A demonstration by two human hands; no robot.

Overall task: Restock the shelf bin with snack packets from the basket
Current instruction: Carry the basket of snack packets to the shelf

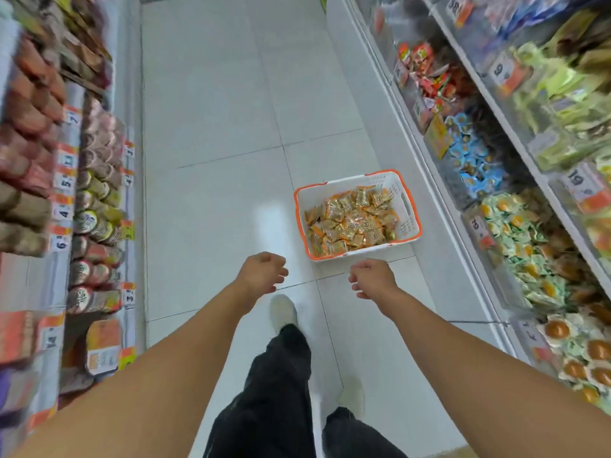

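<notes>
Ahead and slightly right, the basket (405, 206) of snack packets (350, 223) is sitting on the floor against the right-hand shelving, its long axis running up the aisle. Both hands are hanging empty, fingers loosely curled; the right hand (373, 279) is nearer than the left hand (261, 271). Open tile is lying to its left; which shelf bin (472, 163) needs filling is probably too blurred to tell.

White orange-rimmed basket (407, 206), orange packets (352, 223)

A narrow shop aisle has a glossy white tiled floor (215, 143). Shelving (69, 180) with price tags lines the left side; clear-fronted shelves (529, 166) of packaged goods line the right.
</notes>
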